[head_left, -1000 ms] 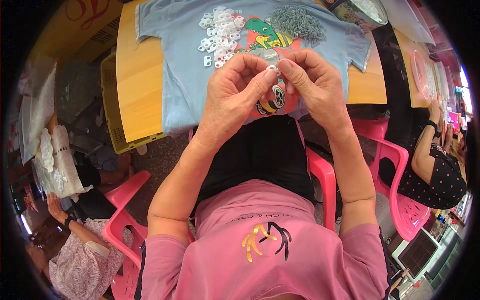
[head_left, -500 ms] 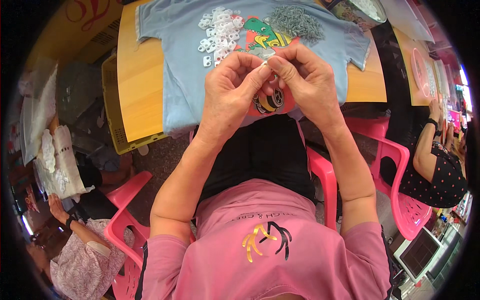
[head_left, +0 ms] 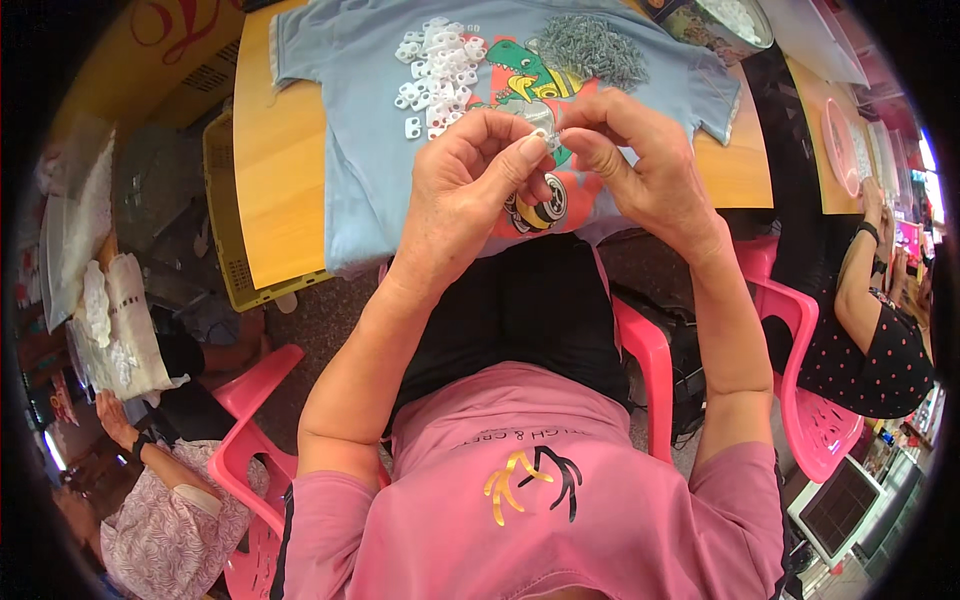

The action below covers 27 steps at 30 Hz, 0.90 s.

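A small white piece [head_left: 541, 133] sits in the upper middle of the frame, raised in front of the shirt print, with a clear-looking bit at its right edge too small to make out. The left hand [head_left: 462, 180] pinches the white piece between thumb and forefinger, its other fingers curled beneath. The right hand [head_left: 650, 165] comes in from the right, thumb and forefinger bent toward that clear-looking edge; whether they grip anything I cannot tell. Behind the hands, a light blue shirt [head_left: 365, 160] with a green dinosaur print [head_left: 515, 60] lies spread over a yellow-brown table [head_left: 275, 190]. On the shirt, left of the print, lies a loose heap of white pieces [head_left: 438, 72], each with holes; at the print's upper right is a pile of thin grey pieces [head_left: 597, 50]. A tin [head_left: 690, 28] with white contents stands at the upper right. A yellow crate [head_left: 232, 255] shows below the table's left edge. Farther out, a co-worker's hand [head_left: 117, 418] rests by a whitish bag [head_left: 135, 315] at the left of the frame, and another person in a dotted black top [head_left: 865, 370] sits at the right, near a pink basin [head_left: 838, 147].
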Each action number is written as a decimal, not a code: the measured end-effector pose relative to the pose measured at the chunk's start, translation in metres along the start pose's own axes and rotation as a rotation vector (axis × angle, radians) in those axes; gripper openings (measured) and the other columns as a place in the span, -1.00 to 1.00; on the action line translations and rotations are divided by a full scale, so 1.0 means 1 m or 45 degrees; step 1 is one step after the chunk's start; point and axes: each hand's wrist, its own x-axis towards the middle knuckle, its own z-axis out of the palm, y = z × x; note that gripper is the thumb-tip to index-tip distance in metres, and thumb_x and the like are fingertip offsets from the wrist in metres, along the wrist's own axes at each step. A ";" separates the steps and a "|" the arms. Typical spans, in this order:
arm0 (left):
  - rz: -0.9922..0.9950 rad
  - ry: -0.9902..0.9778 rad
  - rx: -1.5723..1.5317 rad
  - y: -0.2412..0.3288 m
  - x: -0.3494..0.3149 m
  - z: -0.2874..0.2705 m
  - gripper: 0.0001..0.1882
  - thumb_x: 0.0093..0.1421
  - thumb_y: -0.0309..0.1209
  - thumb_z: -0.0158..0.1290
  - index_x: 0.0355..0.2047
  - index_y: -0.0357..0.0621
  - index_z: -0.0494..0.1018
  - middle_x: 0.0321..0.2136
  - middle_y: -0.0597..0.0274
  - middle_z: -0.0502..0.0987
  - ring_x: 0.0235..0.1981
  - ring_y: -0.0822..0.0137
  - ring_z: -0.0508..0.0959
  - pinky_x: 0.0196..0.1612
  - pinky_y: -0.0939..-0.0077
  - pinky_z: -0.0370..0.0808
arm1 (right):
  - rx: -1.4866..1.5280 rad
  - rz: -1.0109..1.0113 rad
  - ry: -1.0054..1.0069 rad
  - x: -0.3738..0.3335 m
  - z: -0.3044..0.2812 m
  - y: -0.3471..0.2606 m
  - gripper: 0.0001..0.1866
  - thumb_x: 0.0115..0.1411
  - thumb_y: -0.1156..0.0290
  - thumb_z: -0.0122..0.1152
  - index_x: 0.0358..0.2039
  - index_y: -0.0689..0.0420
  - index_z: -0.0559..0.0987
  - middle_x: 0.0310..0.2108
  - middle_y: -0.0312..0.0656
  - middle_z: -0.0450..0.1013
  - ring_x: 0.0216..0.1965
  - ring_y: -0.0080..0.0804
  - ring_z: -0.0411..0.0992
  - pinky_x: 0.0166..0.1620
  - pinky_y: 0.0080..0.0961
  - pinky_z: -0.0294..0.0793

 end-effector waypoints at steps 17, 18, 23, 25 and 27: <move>-0.031 -0.029 0.007 0.001 0.000 -0.003 -0.85 0.29 -0.43 0.06 -0.29 -0.29 0.42 -0.48 0.27 0.53 -0.50 0.53 0.52 -0.42 0.65 0.49 | -0.126 -0.267 -0.086 0.007 0.008 0.006 -0.93 0.18 0.57 0.16 -0.36 0.28 0.46 -0.43 -0.10 0.42 -0.39 -0.10 0.42 -0.29 -0.35 0.44; -0.034 -0.038 0.005 0.000 0.000 -0.004 -0.86 0.29 -0.43 0.05 -0.29 -0.29 0.42 -0.48 0.27 0.53 -0.49 0.53 0.52 -0.41 0.65 0.49 | -0.128 -0.291 -0.070 0.007 0.010 0.007 -0.94 0.18 0.58 0.16 -0.36 0.28 0.46 -0.43 -0.10 0.42 -0.38 -0.10 0.42 -0.30 -0.36 0.44; 0.012 -0.024 0.018 -0.002 0.000 -0.005 -0.87 0.29 -0.45 0.05 -0.28 -0.29 0.42 -0.47 0.28 0.52 -0.47 0.54 0.52 -0.40 0.65 0.49 | -0.054 -0.294 -0.011 0.007 0.019 0.011 -0.94 0.18 0.58 0.16 -0.38 0.29 0.46 -0.43 -0.09 0.42 -0.38 -0.11 0.43 -0.31 -0.37 0.44; 0.001 -0.004 0.010 0.000 0.001 -0.003 -0.87 0.29 -0.45 0.05 -0.26 -0.30 0.42 -0.48 0.29 0.52 -0.47 0.53 0.52 -0.39 0.65 0.49 | -0.057 -0.276 -0.006 0.009 0.018 0.010 -0.93 0.19 0.57 0.16 -0.38 0.28 0.46 -0.47 -0.09 0.39 -0.42 -0.12 0.41 -0.33 -0.38 0.43; -0.007 0.010 0.012 0.000 0.001 -0.003 -0.86 0.29 -0.45 0.05 -0.26 -0.30 0.42 -0.47 0.29 0.52 -0.46 0.53 0.53 -0.39 0.65 0.49 | -0.075 -0.245 -0.034 0.010 0.014 0.010 -0.92 0.22 0.53 0.14 -0.37 0.28 0.46 -0.47 -0.10 0.38 -0.44 -0.17 0.40 -0.35 -0.41 0.42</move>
